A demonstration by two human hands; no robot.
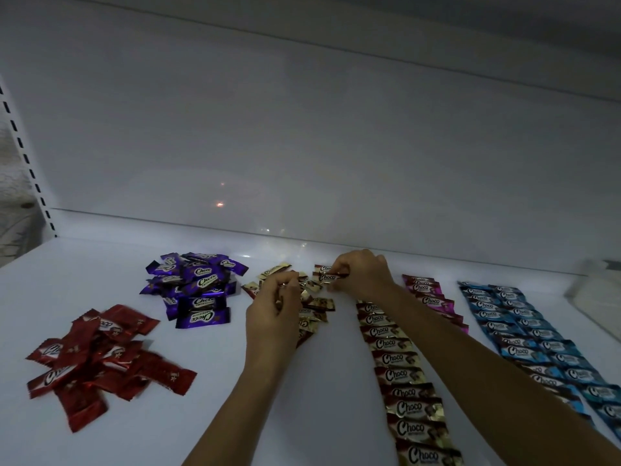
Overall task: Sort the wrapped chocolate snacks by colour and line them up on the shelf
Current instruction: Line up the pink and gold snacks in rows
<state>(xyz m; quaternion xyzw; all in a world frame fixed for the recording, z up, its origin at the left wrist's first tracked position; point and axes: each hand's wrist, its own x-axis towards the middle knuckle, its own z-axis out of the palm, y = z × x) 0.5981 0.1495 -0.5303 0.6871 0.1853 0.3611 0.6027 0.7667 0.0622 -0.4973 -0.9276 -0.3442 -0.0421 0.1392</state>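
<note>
Right hand (359,275) pinching gold snack (327,277), left hand (272,309) curled over pile (317,304)

Back panel (302,129): plain, glossy white, upright, filling most of the view.
Light spots (220,204): two small orange-white glints low on the back panel, one above the other; fainter white glare lies to their right near the panel's foot.
Slotted upright (25,156): white post at the left edge with a row of dark slots down it.
Upper board (437,21): grey-white strip across the top, in shadow.
White object (594,297): pale and box-like at the far right, partly cut off; its kind cannot be told.
Left background (13,210): blurred grey beyond the upright.
</note>
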